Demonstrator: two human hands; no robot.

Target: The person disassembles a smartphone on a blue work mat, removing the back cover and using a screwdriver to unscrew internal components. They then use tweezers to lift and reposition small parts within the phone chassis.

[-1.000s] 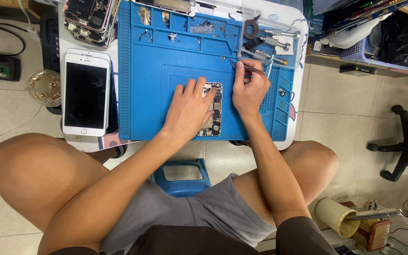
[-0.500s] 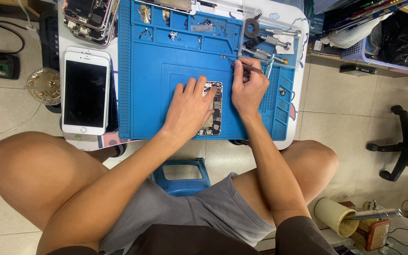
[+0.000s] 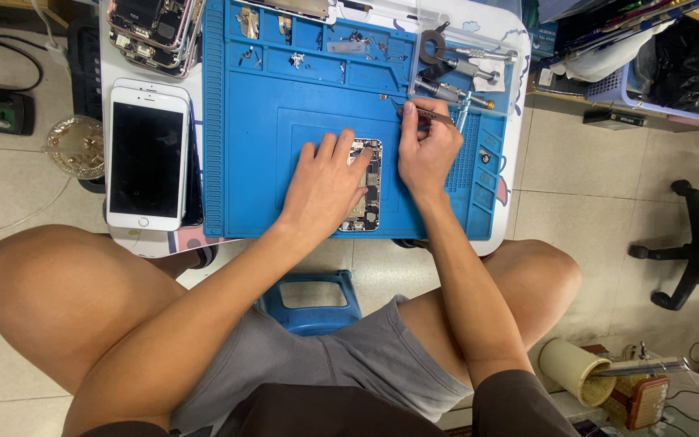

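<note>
An opened phone body (image 3: 368,188) with its inner parts showing lies on the blue repair mat (image 3: 252,129). My left hand (image 3: 323,188) rests flat over its left side, fingers spread, pressing it down. Just to the right, my right hand (image 3: 428,152) is closed around thin metal tweezers (image 3: 416,108), whose tips point left over the mat above the phone body.
A white phone with a dark screen (image 3: 147,154) lies left of the mat. Opened phone housings (image 3: 153,26) are stacked at the back left. Screwdrivers and small tools (image 3: 461,73) lie at the mat's back right, small parts fill its top compartments. A blue stool (image 3: 311,301) stands between my knees.
My right hand has shifted slightly with the tweezers; my left hand stays on the phone body.
</note>
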